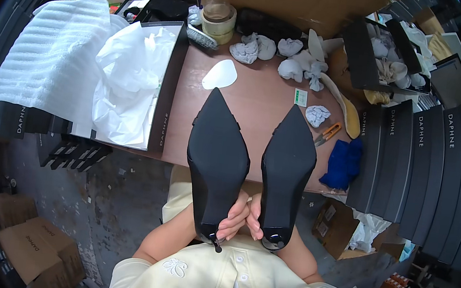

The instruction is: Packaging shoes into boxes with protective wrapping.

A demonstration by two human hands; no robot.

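Two black pointed high-heeled shoes are held up side by side, soles facing me and toes pointing away over the table (186, 133). My left hand (232, 221) is closed round the heel part of the left shoe (218, 148), its fingertips showing along the inner edge. My right hand (256, 218) grips the right shoe (289, 162) the same way, fingers on its inner side. The fingers of both hands nearly meet between the heels. Most of each palm is hidden behind the shoes.
An open shoebox (163, 85) with white tissue paper (130, 75) lies at left. Crumpled paper balls (317, 116), orange-handled snips (329, 133), a blue cloth (343, 163) and a white oval sheet (220, 75) rest on the table. Upright dark shoeboxes (399, 163) line the right.
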